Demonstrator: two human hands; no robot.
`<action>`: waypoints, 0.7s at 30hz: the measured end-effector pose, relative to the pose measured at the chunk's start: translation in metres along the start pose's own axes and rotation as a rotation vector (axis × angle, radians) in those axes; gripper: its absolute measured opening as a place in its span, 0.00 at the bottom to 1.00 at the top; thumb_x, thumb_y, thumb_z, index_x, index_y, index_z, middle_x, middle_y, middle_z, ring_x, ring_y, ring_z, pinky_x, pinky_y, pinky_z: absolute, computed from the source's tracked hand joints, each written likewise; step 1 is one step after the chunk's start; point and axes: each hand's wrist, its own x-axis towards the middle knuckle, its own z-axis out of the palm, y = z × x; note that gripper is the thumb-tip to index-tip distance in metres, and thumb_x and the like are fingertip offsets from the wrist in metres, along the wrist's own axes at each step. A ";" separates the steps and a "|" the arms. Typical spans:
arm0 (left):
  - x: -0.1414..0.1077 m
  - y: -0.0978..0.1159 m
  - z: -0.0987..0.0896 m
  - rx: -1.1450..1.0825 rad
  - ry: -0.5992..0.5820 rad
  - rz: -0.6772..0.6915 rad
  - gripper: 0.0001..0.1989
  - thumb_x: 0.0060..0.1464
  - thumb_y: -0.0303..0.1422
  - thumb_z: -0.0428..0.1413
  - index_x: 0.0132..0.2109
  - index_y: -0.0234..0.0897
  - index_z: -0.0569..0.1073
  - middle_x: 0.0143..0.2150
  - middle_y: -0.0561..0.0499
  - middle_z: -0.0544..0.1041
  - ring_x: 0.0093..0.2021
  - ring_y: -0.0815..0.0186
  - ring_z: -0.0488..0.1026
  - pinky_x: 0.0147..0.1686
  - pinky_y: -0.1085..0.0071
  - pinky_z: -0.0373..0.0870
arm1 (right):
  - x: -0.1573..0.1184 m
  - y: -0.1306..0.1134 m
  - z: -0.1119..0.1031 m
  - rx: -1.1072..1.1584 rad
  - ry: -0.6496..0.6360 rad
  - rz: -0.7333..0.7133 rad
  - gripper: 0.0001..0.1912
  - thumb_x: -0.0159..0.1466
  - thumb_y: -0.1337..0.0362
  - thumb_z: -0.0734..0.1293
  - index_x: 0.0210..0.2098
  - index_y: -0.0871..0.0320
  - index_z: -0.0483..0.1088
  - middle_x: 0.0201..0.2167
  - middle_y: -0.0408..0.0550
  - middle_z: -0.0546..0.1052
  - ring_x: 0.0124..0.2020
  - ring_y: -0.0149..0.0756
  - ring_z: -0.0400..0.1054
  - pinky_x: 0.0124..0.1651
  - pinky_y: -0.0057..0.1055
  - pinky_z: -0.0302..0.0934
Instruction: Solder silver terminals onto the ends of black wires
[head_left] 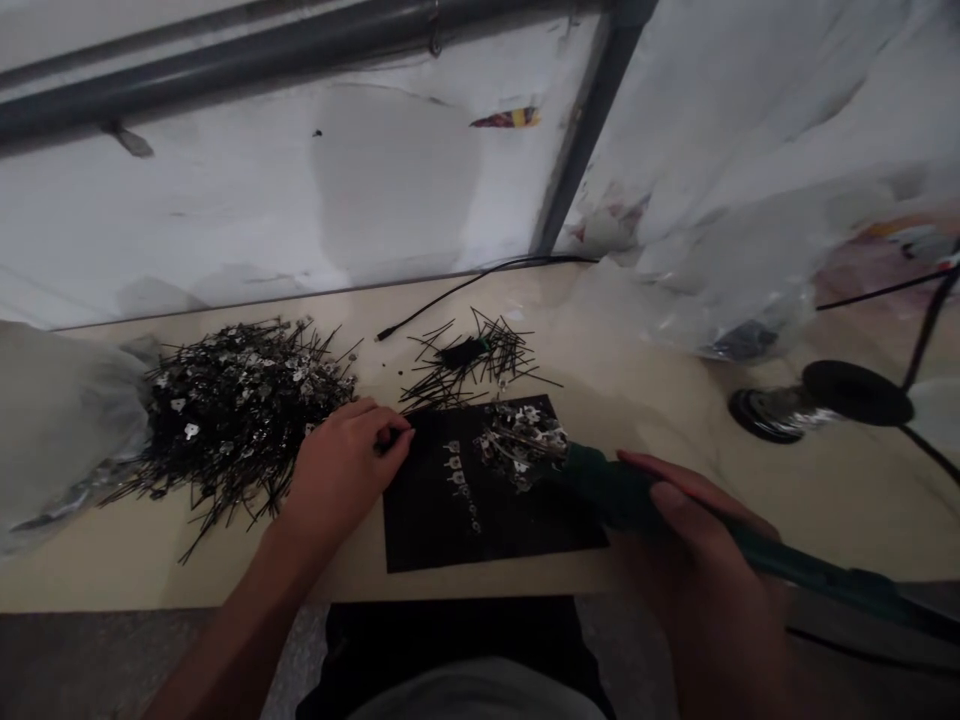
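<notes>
My right hand (712, 540) is wrapped round a dark green corded soldering iron (615, 485), its front end pointing left over a black mat (420, 530). A cluster of small silver metal tabs (525, 440) lies at the iron's front end, and the tip cannot be made out there. A short row of metal tabs (456, 470) runs down the middle of the mat. At the mat's upper left corner my left hand (345, 460) is closed in a pinch; something dark shows between the fingers, too unclear to name.
Left of the mat spreads a large heap of black wires with metal tabs (247, 410), beside a plastic bag (67, 430). Loose black wires (502, 350) lie behind the mat. A spool of solder wire (795, 410), a thin black cable (450, 290) and a clear bag (705, 280) are further back.
</notes>
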 end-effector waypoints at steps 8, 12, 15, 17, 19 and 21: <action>-0.002 -0.005 0.001 -0.102 0.051 0.020 0.04 0.64 0.32 0.60 0.39 0.41 0.79 0.38 0.52 0.78 0.39 0.62 0.76 0.36 0.67 0.66 | 0.003 0.000 0.003 0.072 0.041 -0.001 0.09 0.54 0.56 0.81 0.32 0.53 0.85 0.35 0.49 0.86 0.36 0.42 0.82 0.37 0.33 0.76; -0.007 -0.007 -0.003 -0.134 0.082 0.078 0.06 0.66 0.33 0.56 0.39 0.40 0.76 0.39 0.52 0.78 0.38 0.62 0.76 0.38 0.67 0.67 | 0.005 0.003 0.001 0.090 0.042 -0.027 0.07 0.54 0.58 0.80 0.30 0.53 0.84 0.35 0.49 0.86 0.35 0.42 0.82 0.35 0.34 0.76; -0.010 -0.008 -0.006 -0.184 0.041 0.062 0.06 0.67 0.34 0.56 0.41 0.41 0.76 0.37 0.52 0.79 0.34 0.63 0.74 0.37 0.67 0.68 | 0.003 0.002 0.001 0.106 0.038 -0.003 0.08 0.54 0.57 0.81 0.31 0.52 0.85 0.35 0.47 0.86 0.35 0.40 0.82 0.34 0.31 0.76; -0.011 -0.010 -0.006 -0.215 0.015 0.049 0.06 0.66 0.35 0.56 0.41 0.41 0.77 0.36 0.53 0.79 0.32 0.64 0.73 0.37 0.68 0.69 | 0.003 0.002 0.002 0.129 0.046 0.006 0.07 0.53 0.58 0.81 0.31 0.51 0.84 0.36 0.46 0.86 0.36 0.39 0.82 0.37 0.31 0.77; -0.011 -0.012 -0.004 -0.244 0.008 0.054 0.05 0.65 0.33 0.57 0.41 0.42 0.77 0.36 0.53 0.79 0.31 0.64 0.73 0.37 0.68 0.71 | 0.003 0.002 0.002 0.147 0.056 0.023 0.07 0.53 0.58 0.82 0.30 0.50 0.84 0.36 0.44 0.86 0.37 0.39 0.82 0.39 0.32 0.77; -0.011 -0.014 -0.002 -0.270 0.017 0.074 0.04 0.64 0.32 0.57 0.42 0.41 0.78 0.37 0.53 0.79 0.31 0.65 0.73 0.38 0.69 0.72 | 0.003 0.004 0.002 0.142 0.067 0.044 0.08 0.52 0.58 0.82 0.30 0.50 0.84 0.37 0.45 0.86 0.37 0.39 0.82 0.38 0.33 0.77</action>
